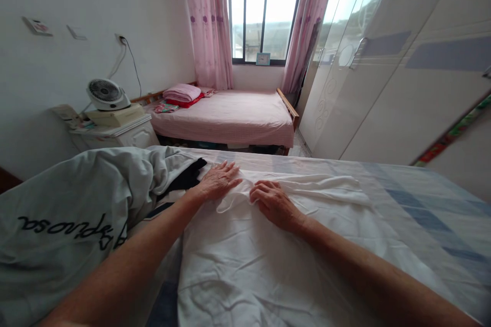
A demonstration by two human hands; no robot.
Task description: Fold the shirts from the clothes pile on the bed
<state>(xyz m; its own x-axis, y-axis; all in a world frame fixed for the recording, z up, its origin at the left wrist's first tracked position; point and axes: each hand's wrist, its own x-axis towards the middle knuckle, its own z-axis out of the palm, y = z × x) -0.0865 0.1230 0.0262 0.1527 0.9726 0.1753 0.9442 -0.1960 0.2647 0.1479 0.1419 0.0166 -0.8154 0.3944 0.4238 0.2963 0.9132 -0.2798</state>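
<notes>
A white garment (245,260), which looks like a shirt, lies spread over the near bed with creases across it. My left hand (219,181) rests flat on its far edge, fingers stretched out and slightly apart. Just to the right, my right hand (276,205) has its fingers curled onto the cloth and grips a fold of it. Between the hands the fabric bunches into a small raised loop. A narrow folded strip of the same white cloth runs to the right, beyond my right hand.
Left of my left arm lies a heap of clothes, with a pale grey-green garment (69,214) bearing black lettering and a black piece (187,176). The blue-and-white bed sheet (418,209) shows at right. Farther off are a pink bed (238,115), a fan (107,94) and a white wardrobe (368,97).
</notes>
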